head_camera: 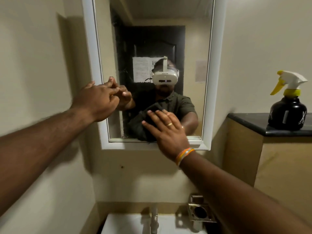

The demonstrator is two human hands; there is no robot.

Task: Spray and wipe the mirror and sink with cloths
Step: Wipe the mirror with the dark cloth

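The mirror (152, 48) hangs on the wall in a white frame (92, 65), filling the 12 o'clock part of the view. The right hand (166, 132) lies flat against the lower glass, at about 6 o'clock on the mirror, with its fingers (152, 119) spread. It presses a dark cloth (143, 125) onto the glass; the cloth bunches out at 9 o'clock from the palm and reaches down to the frame's bottom edge. A ring (169, 124) sits on one finger, and orange bands (184, 155) circle the wrist.

The left hand (98, 100) is at the mirror's left edge, 9 o'clock on the glass. Its grip is loosely curled, fingertips (111, 81) touching the glass near the frame, with nothing seen in it.

At 3 o'clock from the mirror, a black spray bottle (287, 112) with a white and yellow trigger head stands upright on a dark worktop (249, 122), well apart from both hands.

At 6 o'clock in the view, the white sink (123, 225) shows along the bottom edge, with a metal tap (154, 220) rising at its back. A metal holder (200, 211) is fixed to the wall just at 3 o'clock from the tap, partly hidden by the right forearm.
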